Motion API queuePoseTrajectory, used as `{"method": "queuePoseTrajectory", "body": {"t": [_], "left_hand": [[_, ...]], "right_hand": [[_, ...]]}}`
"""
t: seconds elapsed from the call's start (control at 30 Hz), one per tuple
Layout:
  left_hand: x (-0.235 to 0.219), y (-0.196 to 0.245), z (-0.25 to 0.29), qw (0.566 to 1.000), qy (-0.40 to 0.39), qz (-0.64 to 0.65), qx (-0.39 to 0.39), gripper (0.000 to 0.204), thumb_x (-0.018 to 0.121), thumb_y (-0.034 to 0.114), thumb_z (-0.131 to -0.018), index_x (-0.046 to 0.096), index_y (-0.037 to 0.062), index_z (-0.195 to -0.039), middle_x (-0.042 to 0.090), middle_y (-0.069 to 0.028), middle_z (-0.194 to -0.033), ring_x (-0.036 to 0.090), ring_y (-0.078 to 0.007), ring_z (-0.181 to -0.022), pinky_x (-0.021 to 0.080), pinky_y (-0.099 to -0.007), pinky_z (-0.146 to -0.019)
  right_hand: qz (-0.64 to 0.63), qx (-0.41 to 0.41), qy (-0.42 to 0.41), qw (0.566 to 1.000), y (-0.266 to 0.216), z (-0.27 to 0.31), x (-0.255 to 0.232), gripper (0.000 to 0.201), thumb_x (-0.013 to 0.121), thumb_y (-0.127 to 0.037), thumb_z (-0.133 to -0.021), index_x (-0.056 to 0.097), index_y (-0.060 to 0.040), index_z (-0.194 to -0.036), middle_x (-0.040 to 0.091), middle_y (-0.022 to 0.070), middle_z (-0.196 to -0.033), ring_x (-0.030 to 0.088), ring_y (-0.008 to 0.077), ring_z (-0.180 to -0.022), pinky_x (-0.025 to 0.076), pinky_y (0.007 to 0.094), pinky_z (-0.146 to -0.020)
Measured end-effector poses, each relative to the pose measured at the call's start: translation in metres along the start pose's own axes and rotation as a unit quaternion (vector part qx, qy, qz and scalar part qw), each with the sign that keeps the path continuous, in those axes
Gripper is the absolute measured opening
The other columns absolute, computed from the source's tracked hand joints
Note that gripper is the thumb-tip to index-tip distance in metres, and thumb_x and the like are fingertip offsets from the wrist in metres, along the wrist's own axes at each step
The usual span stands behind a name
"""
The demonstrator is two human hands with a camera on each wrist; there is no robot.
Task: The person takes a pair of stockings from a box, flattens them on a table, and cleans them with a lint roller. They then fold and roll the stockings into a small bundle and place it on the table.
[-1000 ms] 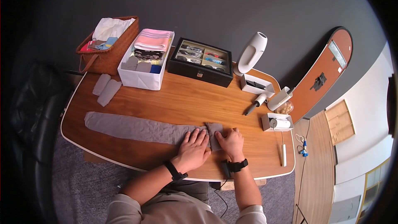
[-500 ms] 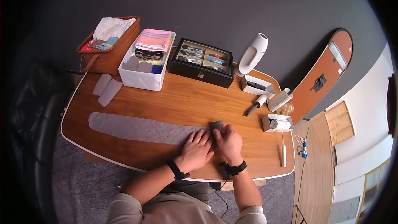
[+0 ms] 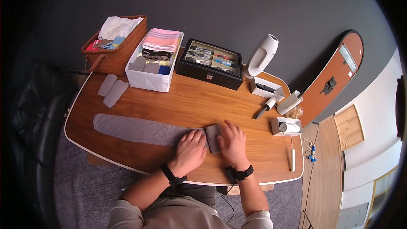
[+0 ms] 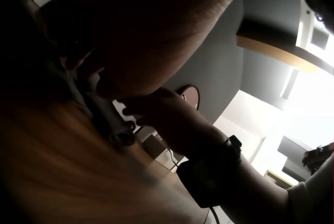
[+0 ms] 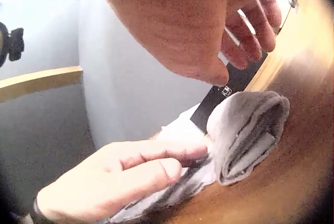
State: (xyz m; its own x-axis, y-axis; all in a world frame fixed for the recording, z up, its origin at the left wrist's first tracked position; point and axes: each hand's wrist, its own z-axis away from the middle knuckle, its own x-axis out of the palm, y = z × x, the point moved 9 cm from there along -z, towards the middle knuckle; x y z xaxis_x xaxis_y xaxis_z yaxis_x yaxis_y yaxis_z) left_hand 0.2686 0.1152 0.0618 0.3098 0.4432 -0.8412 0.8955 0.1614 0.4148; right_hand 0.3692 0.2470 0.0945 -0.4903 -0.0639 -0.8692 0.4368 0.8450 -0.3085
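Note:
A long grey cloth (image 3: 140, 130) lies flat along the table, its right end folded over into a thick roll (image 3: 213, 138). The left hand (image 3: 190, 149) rests with extended fingers on the cloth just left of the roll. At the roll's right side is the right hand (image 3: 233, 144), its fingers spread and loosely bent. In the right wrist view the roll (image 5: 248, 135) shows its layered end, with the right hand (image 5: 193, 25) raised a little off it and the left hand (image 5: 115, 179) flat beside it. The left wrist view is dark; the roll's end (image 4: 122, 134) shows there.
Behind the cloth stand a wicker basket (image 3: 123, 59), a white box of folded textiles (image 3: 148, 79) and a black glasses case (image 3: 207, 76). Two grey rolls (image 3: 115, 94) lie at left. A lint roller (image 3: 266, 107), small white boxes and a white device (image 3: 262, 57) stand at right.
The right hand has loosened its fingers from the roll, which now lies flatter and turned over to the left. The left hand has shifted slightly left along the cloth. The head view has moved slightly.

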Motion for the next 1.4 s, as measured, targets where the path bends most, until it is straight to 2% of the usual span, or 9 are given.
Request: {"method": "queuePoseTrajectory", "body": {"t": [0.1, 0.2, 0.4, 0.53, 0.73, 0.77, 0.87, 1.03, 1.4], "left_hand": [[0.006, 0.0, 0.005, 1.0, -0.02, -0.009, 0.002, 0.056, 0.069, 0.029, -0.1, 0.065, -0.0004, -0.147, 0.055, -0.0218, -0.161, 0.046, -0.0439, -0.153, 0.039, -0.0599, -0.124], [0.012, -0.003, 0.011, 0.997, -0.064, -0.029, -0.013, 0.061, 0.067, 0.034, -0.103, 0.059, 0.0015, -0.154, 0.049, -0.022, -0.168, 0.039, -0.0505, -0.158, 0.033, -0.067, -0.126], [0.019, -0.011, 0.016, 0.997, -0.072, -0.036, -0.019, 0.065, 0.066, 0.039, -0.104, 0.058, 0.0021, -0.156, 0.045, -0.0219, -0.172, 0.033, -0.0557, -0.159, 0.03, -0.0723, -0.126], [0.019, -0.008, 0.012, 0.996, -0.081, -0.038, -0.018, 0.065, 0.066, 0.039, -0.104, 0.058, 0.0021, -0.156, 0.045, -0.0213, -0.172, 0.033, -0.052, -0.161, 0.029, -0.0706, -0.127], [0.01, 0.008, 0.005, 0.998, -0.036, -0.011, 0.054, 0.061, 0.067, 0.036, -0.103, 0.061, 0.0014, -0.154, 0.049, -0.0192, -0.17, 0.039, -0.0403, -0.161, 0.026, -0.0622, -0.131], [0.01, 0.015, 0.006, 0.996, -0.042, -0.017, 0.076, 0.06, 0.068, 0.035, -0.103, 0.062, 0.0021, -0.153, 0.05, -0.0188, -0.169, 0.041, -0.0395, -0.16, 0.028, -0.0597, -0.131], [0.027, 0.016, 0.011, 0.993, -0.098, 0.013, 0.058, 0.059, 0.068, 0.035, -0.102, 0.063, 0.0058, -0.153, 0.05, -0.0188, -0.169, 0.04, -0.0404, -0.16, 0.029, -0.062, -0.13], [0.027, 0.02, 0.016, 0.991, -0.116, 0.005, 0.068, 0.057, 0.068, 0.037, -0.103, 0.064, 0.0115, -0.154, 0.046, -0.0191, -0.172, 0.038, -0.0444, -0.16, 0.026, -0.0652, -0.131], [0.018, 0.008, 0.008, 0.998, -0.057, -0.007, 0.036, 0.063, 0.068, 0.038, -0.103, 0.058, 0.0054, -0.156, 0.048, -0.0188, -0.17, 0.038, -0.0472, -0.158, 0.025, -0.065, -0.131]], "right_hand": [[-0.014, -0.118, -0.047, 0.992, -0.032, 0.001, 0.011, 0.057, 0.075, -0.024, -0.097, 0.068, -0.0228, -0.153, 0.054, 0.0152, -0.167, 0.049, 0.0433, -0.151, 0.04, 0.0596, -0.122], [0.056, -0.135, -0.057, 0.988, -0.037, 0.004, 0.026, 0.052, 0.073, -0.03, -0.098, 0.071, -0.0214, -0.149, 0.056, 0.0155, -0.165, 0.049, 0.0431, -0.151, 0.038, 0.0605, -0.124], [0.158, -0.048, -0.047, 0.985, -0.004, 0.001, 0.03, 0.049, 0.071, -0.037, -0.1, 0.073, -0.02, -0.146, 0.057, 0.0185, -0.163, 0.048, 0.0439, -0.151, 0.035, 0.0617, -0.126], [0.084, -0.064, -0.046, 0.993, -0.005, 0.003, 0.026, 0.055, 0.074, -0.038, -0.099, 0.07, -0.016, -0.149, 0.056, 0.0236, -0.162, 0.051, 0.0459, -0.148, 0.038, 0.0618, -0.123], [0.076, 0.142, 0.025, 0.987, 0.056, 0.006, 0.0, 0.041, 0.073, -0.04, -0.101, 0.077, -0.0049, -0.121, 0.069, 0.0232, -0.133, 0.066, 0.0443, -0.119, 0.054, 0.0553, -0.099], [0.091, 0.168, 0.03, 0.981, 0.062, 0.011, 0.002, 0.041, 0.075, -0.043, -0.1, 0.078, -0.0021, -0.105, 0.071, 0.0224, -0.116, 0.068, 0.0437, -0.108, 0.055, 0.055, -0.094], [0.079, 0.206, -0.071, 0.973, 0.063, 0.018, 0.023, 0.046, 0.078, -0.047, -0.096, 0.079, -0.0009, -0.102, 0.073, 0.0249, -0.111, 0.069, 0.0457, -0.108, 0.056, 0.0553, -0.094], [-0.043, 0.224, -0.065, 0.971, 0.07, 0.016, 0.037, 0.048, 0.075, -0.049, -0.097, 0.073, -0.0014, -0.096, 0.076, 0.0265, -0.096, 0.075, 0.0471, -0.093, 0.061, 0.0549, -0.083], [0.034, 0.239, -0.041, 0.97, 0.066, 0.013, 0.029, 0.041, 0.074, -0.046, -0.098, 0.068, -0.0061, -0.102, 0.078, 0.0243, -0.087, 0.076, 0.0472, -0.085, 0.061, 0.0574, -0.077]]}}
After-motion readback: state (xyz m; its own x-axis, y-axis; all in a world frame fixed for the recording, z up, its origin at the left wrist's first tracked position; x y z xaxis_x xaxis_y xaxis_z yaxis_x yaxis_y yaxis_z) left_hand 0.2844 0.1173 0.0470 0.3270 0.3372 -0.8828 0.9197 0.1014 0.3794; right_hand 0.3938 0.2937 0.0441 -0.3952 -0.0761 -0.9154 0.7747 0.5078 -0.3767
